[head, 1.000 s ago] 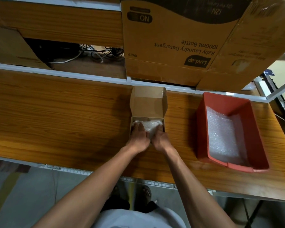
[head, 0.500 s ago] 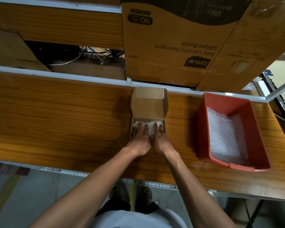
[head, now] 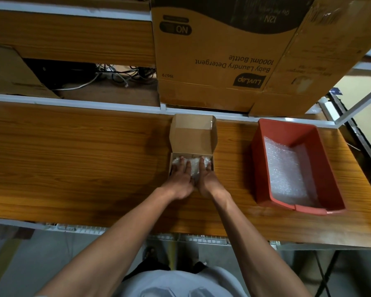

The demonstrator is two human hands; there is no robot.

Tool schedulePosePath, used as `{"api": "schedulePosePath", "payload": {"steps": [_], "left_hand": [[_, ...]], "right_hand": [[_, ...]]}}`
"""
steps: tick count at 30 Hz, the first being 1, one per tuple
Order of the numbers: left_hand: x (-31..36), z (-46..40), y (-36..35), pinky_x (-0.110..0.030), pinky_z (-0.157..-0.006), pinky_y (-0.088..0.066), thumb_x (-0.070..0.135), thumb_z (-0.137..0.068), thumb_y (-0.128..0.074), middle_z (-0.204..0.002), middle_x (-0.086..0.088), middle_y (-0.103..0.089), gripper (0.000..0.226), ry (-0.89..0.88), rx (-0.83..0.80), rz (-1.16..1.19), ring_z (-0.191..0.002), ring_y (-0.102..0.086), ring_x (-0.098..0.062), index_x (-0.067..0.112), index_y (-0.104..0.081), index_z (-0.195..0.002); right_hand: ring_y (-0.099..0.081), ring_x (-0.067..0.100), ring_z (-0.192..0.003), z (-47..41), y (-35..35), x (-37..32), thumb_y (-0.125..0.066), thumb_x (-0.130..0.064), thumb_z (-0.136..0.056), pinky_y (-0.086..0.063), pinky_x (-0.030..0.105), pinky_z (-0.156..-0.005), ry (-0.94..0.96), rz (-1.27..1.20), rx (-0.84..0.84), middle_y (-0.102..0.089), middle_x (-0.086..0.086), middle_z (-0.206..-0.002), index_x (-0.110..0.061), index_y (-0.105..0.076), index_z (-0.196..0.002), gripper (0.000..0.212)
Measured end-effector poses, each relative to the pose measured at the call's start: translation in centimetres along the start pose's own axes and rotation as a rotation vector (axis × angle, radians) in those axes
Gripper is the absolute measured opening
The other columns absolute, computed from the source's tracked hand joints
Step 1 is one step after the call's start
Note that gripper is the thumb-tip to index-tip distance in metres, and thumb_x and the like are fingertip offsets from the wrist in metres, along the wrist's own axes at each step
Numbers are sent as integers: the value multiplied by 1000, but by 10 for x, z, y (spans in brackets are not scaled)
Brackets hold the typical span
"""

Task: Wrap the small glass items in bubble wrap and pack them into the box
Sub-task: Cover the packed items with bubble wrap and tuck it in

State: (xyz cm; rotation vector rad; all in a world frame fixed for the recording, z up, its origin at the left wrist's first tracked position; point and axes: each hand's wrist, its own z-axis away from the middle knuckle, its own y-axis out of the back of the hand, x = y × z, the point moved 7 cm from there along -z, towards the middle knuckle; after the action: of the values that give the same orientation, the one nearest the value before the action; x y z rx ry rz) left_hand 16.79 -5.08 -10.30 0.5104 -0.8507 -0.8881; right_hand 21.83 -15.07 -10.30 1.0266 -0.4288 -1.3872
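A: Where is the wrapped item?
B: The bubble-wrapped bundle (head: 193, 168) sits inside the small cardboard box (head: 193, 144), near the middle of the wooden bench (head: 73, 163). The box lid stands open, leaning away from the person.

A: And the hands?
B: Both are in the box, side by side. The left hand (head: 180, 179) lies flat on the left part of the bundle, its fingers (head: 182, 162) straight and pressing down. The right hand (head: 207, 179) does the same on the right part, fingers extended over the wrap. Neither is curled round anything.

A: Can you see the glass?
B: No, the wrap and the hands cover it.

A: Anything else on the bench?
B: A red plastic tray (head: 263, 159) to the right, well apart from the box, with sheets of bubble wrap (head: 287, 168) lying in it. Behind, a large printed carton (head: 212, 52) stands on the shelf, with loose cables (head: 116, 76) to its left.
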Motion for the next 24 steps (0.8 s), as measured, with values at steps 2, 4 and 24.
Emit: {"api": "schedulePosePath", "payload": {"steps": [2,4,24], "left_hand": [[1,2,1,-49,-132,-10,42,-108,-51,-171,-1,32,89,-11,8,-7,-161,13,-35,25,13,-167],[2,4,2,-52,-132,-8,38,-109,-49,-171,-5,31,87,-35,33,-39,-160,18,-35,23,14,-167],[33,13,68,-45,-125,-32,19,-104,-52,-167,-3,-36,57,-168,269,186,-151,-34,-30,25,-39,-159]], "right_hand": [[-43,39,-148,-1,-2,3,-58,-25,-107,-46,38,-111,2,-12,49,0,32,-171,-11,15,-166,95],[-41,39,-149,-1,-2,4,-51,-32,-110,-43,40,-115,30,-57,129,-16,28,-171,-12,0,-169,80],[-70,24,-118,88,90,42,-52,1,-91,-50,24,-100,-70,-479,607,-76,10,-124,-10,-72,-130,45]]}}
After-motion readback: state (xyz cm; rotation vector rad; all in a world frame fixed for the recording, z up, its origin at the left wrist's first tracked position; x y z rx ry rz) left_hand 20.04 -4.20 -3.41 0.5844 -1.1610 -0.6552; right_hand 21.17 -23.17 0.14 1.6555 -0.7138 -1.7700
